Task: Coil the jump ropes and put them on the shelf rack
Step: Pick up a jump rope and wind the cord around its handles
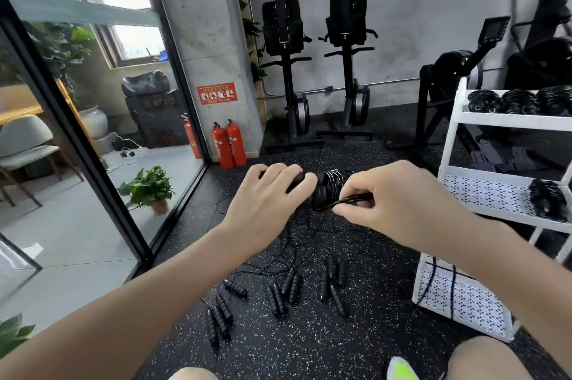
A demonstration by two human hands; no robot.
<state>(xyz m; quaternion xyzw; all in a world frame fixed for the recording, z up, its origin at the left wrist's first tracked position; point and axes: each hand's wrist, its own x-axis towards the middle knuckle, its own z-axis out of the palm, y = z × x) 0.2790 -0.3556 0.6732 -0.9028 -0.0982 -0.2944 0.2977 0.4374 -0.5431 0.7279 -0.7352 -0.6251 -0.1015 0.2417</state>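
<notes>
Left hand (272, 194) grips rope handles (322, 191) mid-scene above floor; right hand (393, 203) pinches thin cord (349, 201), winding. Cord light, springy, likely slippery: hold handles firmly. Shelf rack (458, 119) far right.

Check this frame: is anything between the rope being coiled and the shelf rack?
Nothing visible. Both hands, left hand and right hand, hold the jump rope in the air, and the white shelf rack stands open-fronted just to its right.

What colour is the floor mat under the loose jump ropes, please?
Black with small white speckles, seen in the head view: floor mat, loose jump ropes.
</notes>
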